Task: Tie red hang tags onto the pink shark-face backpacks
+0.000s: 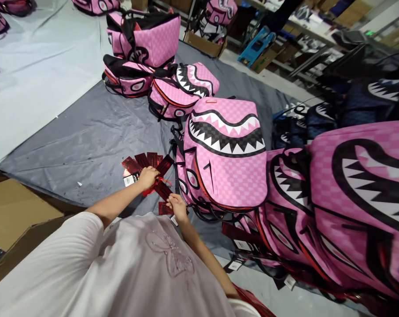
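Note:
A fanned bunch of shiny dark-red hang tags [152, 159] with red strings lies on the grey sheet, and a white barcode label [131, 179] shows at its left. My left hand [148, 178] is closed over the middle of this bunch, gripping it by the strings. Just to the right and nearer my body, my right hand [177, 206] pinches the end of one dark-red tag [163, 190]. Beside both hands stands a pink checkered backpack [232, 171] with a shark-mouth print. Its straps and side lie close to the tags.
More pink backpacks [364, 185] crowd the right side, some with tags hanging. Several pink bags [156, 39] stand at the back on the grey sheet [77, 136]. Dark-blue bags [358, 97] sit behind at right. An open cardboard box [21, 215] is at my left.

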A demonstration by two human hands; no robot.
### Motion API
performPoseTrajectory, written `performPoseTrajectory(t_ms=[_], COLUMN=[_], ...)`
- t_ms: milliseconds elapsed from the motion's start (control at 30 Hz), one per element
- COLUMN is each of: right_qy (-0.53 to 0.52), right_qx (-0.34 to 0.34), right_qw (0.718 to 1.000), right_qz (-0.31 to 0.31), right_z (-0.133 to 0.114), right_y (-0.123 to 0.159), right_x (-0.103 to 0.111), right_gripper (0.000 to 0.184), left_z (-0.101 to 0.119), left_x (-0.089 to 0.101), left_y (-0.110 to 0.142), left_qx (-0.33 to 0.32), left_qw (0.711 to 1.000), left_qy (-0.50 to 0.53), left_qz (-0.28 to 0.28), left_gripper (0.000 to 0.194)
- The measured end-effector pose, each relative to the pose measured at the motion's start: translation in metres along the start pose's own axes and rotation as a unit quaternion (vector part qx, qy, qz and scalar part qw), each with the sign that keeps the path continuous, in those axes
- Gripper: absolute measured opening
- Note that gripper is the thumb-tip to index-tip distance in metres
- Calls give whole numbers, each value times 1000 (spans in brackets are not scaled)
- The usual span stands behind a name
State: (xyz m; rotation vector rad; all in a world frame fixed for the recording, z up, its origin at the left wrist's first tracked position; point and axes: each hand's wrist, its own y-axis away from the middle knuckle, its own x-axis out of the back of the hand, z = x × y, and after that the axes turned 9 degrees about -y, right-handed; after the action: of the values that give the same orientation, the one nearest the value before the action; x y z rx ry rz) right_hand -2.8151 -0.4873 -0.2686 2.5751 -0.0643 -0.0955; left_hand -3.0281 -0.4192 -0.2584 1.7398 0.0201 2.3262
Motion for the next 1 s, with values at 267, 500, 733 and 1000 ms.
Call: performPoseTrajectory(t_ms=[267,500,733,1000], right_qy=[-153,-174,-131,237], right_qx=[-117,-134,-121,221], right_qw=[981,975,984,934], right_qz=[-3,37,19,147], right_z=[-16,-11,-11,-35], right_y=[-44,-45,-36,32], right_x=[-68,-75,-66,14], right_gripper=[29,20,29,51], left_z=[-4,-43,-58,24], left_x=[8,24,59,81], left_y=[7,14,10,7], left_qx=[-113,-77,-40,-182], left_qw=[991,992,994,981], left_qy=[-33,-94,-7,6], left_qz=[-60,-27,105,60], left_gripper=[24,25,31,35])
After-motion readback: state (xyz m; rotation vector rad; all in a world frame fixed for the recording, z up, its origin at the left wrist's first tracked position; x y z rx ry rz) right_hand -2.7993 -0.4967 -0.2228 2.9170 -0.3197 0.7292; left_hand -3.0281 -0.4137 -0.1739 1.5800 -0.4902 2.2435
